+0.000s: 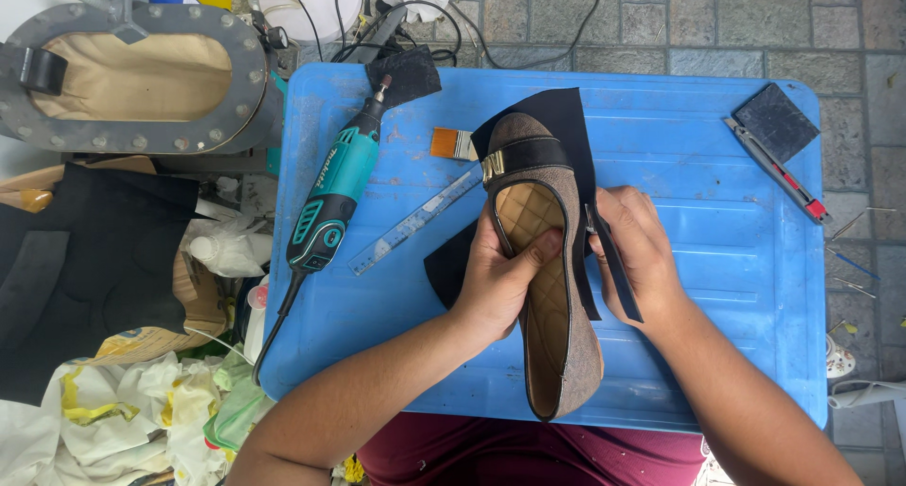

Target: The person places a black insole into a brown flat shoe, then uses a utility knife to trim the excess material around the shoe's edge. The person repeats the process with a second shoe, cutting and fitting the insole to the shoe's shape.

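The brown flat shoe (547, 288) lay with its long axis running toe-away across the blue plastic table (755, 288), between both hands: left hand (495, 283) grasped its inner edge, right hand (637, 255) pinched a black strip (618, 274) alongside.

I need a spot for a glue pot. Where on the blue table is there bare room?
The blue table is barest on its right side, between the right hand and the utility knife. A smaller patch lies lower left, below the rotary tool and clear ruler. The middle is crowded: shoe, black sheet, left hand.
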